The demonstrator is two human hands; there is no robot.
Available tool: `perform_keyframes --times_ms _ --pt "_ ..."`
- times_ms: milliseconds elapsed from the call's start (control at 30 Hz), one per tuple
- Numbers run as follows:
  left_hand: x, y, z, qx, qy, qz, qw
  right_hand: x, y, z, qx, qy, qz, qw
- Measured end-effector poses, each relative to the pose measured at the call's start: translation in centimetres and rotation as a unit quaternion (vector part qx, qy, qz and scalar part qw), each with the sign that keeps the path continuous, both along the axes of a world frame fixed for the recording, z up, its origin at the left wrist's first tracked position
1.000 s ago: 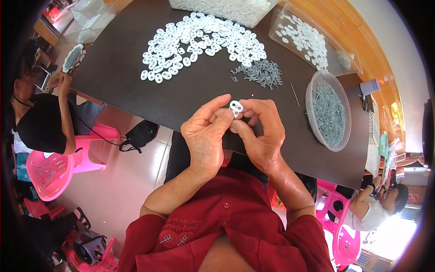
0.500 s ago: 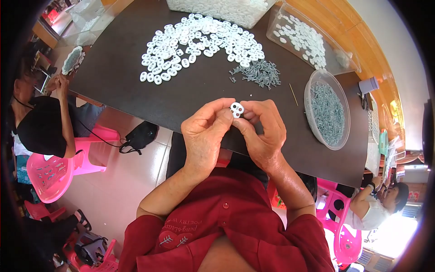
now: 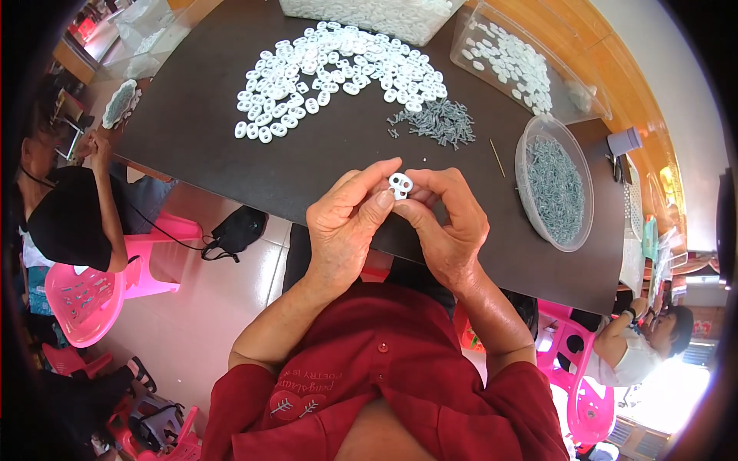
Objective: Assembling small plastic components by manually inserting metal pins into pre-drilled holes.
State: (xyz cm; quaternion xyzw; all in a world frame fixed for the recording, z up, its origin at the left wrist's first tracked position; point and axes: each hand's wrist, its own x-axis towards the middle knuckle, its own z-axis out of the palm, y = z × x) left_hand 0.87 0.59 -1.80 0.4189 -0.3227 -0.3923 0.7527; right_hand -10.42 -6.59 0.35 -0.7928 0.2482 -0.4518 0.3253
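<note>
A small white oval plastic piece with round holes (image 3: 400, 185) is pinched between my two hands over the table's near edge. My left hand (image 3: 344, 223) grips its left side between thumb and fingertips. From the right, the thumb and index finger of my right hand (image 3: 446, 223) close on the same piece. Part of it is hidden behind my thumbs. Beyond my hands lies a spread heap of similar white pieces (image 3: 330, 73). A pile of small grey slender parts (image 3: 442, 123) sits at that heap's right end.
On the right of the dark table (image 3: 231, 173) stands a clear round tub (image 3: 588, 223) of grey parts. Clear bins of white pieces (image 3: 507, 65) are at the back. A thin stick (image 3: 498, 157) lies near the tub. People sit left and right near pink chairs (image 3: 84, 300).
The white piece has tilted slightly between my fingertips, and my left index finger has lifted a little. Both hands stay in nearly the same place.
</note>
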Motion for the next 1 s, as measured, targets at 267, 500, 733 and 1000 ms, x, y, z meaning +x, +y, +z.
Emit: perform_keyframes --times_ms 267,500,733,1000 --pt "0.96 -0.15 0.11 -0.028 -0.145 0.025 0.989 0.17 0.0 0.24 0.003 0.006 0.009 1.0" --pt "0.88 0.19 0.08 -0.019 -0.123 0.031 0.992 0.1 -0.05 0.13 -0.027 0.012 0.025 0.999" --pt "0.57 0.49 0.01 -0.018 -0.159 0.068 0.985 0.21 -0.04 0.04 -0.049 0.003 0.024 0.998" --pt "0.21 0.76 -0.22 -0.002 -0.196 0.103 0.975 0.4 -0.41 -0.46 -0.098 -0.021 0.04 0.994"
